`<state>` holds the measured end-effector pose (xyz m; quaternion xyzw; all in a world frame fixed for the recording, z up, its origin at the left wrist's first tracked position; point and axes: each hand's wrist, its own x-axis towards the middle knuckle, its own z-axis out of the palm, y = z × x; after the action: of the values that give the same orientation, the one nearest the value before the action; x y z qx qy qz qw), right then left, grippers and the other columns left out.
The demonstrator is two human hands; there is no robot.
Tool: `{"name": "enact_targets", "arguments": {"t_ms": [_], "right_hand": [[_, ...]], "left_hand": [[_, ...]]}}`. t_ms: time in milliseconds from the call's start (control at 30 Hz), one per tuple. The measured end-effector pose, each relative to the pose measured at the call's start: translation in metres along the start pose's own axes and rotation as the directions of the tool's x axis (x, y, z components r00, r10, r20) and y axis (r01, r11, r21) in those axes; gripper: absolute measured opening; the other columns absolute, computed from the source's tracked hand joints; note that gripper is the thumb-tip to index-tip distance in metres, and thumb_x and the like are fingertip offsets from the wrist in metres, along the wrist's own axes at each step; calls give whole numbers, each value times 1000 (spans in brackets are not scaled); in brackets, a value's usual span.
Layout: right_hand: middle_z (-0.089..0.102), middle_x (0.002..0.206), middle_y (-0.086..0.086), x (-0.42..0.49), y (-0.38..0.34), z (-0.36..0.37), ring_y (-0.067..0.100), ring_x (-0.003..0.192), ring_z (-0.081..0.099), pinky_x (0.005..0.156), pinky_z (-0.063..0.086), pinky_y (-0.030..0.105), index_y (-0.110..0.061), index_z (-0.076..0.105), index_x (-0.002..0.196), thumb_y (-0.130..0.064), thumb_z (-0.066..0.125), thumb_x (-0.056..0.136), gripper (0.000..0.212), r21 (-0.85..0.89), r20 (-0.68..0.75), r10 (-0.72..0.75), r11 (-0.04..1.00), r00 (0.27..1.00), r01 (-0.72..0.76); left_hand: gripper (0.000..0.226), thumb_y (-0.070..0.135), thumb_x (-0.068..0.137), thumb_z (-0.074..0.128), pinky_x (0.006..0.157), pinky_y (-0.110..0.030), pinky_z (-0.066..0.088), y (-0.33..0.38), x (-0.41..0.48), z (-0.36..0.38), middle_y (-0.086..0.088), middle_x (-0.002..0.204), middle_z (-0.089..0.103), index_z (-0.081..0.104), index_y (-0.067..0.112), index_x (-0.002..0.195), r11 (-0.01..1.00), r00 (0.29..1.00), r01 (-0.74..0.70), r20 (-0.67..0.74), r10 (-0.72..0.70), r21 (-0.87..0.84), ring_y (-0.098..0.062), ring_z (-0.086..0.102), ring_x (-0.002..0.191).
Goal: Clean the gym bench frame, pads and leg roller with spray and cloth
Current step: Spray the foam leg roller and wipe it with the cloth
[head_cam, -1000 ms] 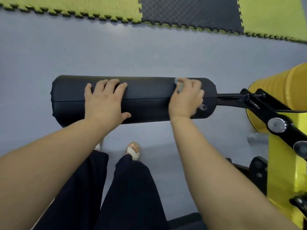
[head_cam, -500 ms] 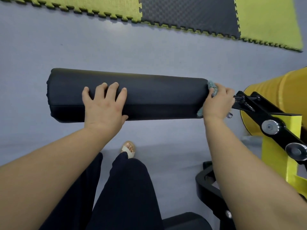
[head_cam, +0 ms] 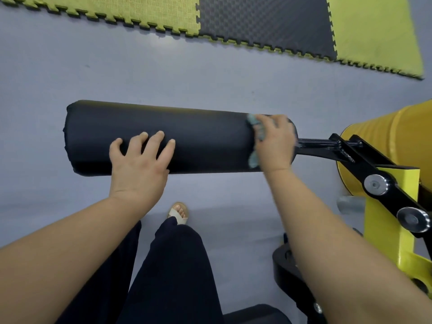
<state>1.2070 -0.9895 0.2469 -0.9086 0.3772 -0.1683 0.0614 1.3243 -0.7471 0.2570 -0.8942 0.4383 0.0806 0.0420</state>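
The long black vinyl-covered leg roller (head_cam: 205, 136) hung sideways over the grey floor (head_cam: 117, 73) on a black steel bar (head_cam: 315, 144) from the bench's yellow-and-black frame (head_cam: 383, 220). It looked softly padded, smooth enough to slip, and likely to spin on its bar. So I steadied it with my left hand (head_cam: 140, 164), fingers straight and spread flat across its middle. My right hand (head_cam: 275, 146) bunched the small fuzzy teal cloth (head_cam: 253, 120) against the roller's right end, beside the bar.

head-worn view, facing down, close
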Motion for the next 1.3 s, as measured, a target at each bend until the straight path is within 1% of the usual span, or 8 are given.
{"name": "enact_targets", "arguments": {"t_ms": [200, 400, 567, 700, 900, 1067, 1200, 1300], "right_hand": [[49, 122, 13, 3, 6, -5, 35, 109, 44, 89, 34, 37, -22, 61, 122, -21, 47, 94, 32, -20, -61, 619, 784, 783, -621], [59, 88, 14, -24, -133, 31, 35, 72, 51, 62, 29, 34, -18, 72, 92, -12, 72, 71, 21, 127, 16, 125, 984, 992, -126], [62, 91, 15, -20, -89, 12, 34, 69, 55, 60, 42, 36, -14, 71, 100, -3, 64, 67, 35, 147, 115, -344, 934, 932, 327], [60, 105, 16, 4, -4, 2, 41, 90, 55, 75, 41, 43, -20, 70, 108, -13, 56, 82, 31, -17, 64, 84, 996, 994, -83], [47, 128, 7, 18, -16, -1, 33, 114, 43, 94, 33, 37, -31, 60, 121, -24, 46, 95, 30, -109, -8, 635, 767, 772, -632], [55, 114, 6, -8, -133, 28, 34, 98, 49, 79, 33, 38, -30, 65, 111, -23, 56, 87, 26, 14, 202, 95, 995, 975, -100], [62, 94, 12, -13, -114, 21, 34, 72, 55, 62, 42, 37, -18, 70, 97, -6, 69, 65, 35, 144, 174, -340, 937, 924, 317], [60, 100, 17, 2, -42, 8, 40, 81, 57, 71, 48, 43, -16, 70, 101, -5, 58, 71, 34, 56, 195, -158, 987, 968, 150]], "left_hand": [[44, 16, 67, 78, 81, -48, 42, -7, -7, 11, -9, 112, 66, 67, 14, 110, 990, 962, -86, -269, 54, -110, -36, 58, 90], [68, 23, 56, 87, 79, -52, 42, -19, 21, -12, -17, 115, 57, 60, 9, 117, 979, 984, -28, -180, -9, -201, -42, 52, 102], [82, 46, 69, 76, 105, -48, 26, -38, 30, -18, -9, 140, 42, 43, 16, 138, 988, 999, 23, -28, -28, -152, -32, 34, 130], [78, 50, 74, 70, 106, -46, 24, -33, 28, -21, -6, 140, 40, 39, 19, 139, 989, 999, 42, 4, -42, -144, -31, 34, 128], [68, 47, 80, 65, 107, -50, 29, -15, 27, -27, -8, 128, 34, 29, 16, 129, 997, 993, 57, 105, -52, -42, -30, 35, 118], [68, 46, 79, 66, 105, -49, 30, -21, 21, -25, -8, 128, 38, 34, 14, 129, 998, 996, 29, 90, -23, -62, -30, 37, 116], [64, 34, 77, 72, 102, -51, 32, -26, 13, -18, -13, 128, 45, 43, 10, 130, 997, 999, 0, 50, 3, -72, -35, 41, 115], [63, 23, 75, 75, 99, -52, 36, -28, 8, -10, -15, 125, 50, 48, 8, 130, 998, 1000, -5, 25, 7, -59, -37, 45, 112]]}}
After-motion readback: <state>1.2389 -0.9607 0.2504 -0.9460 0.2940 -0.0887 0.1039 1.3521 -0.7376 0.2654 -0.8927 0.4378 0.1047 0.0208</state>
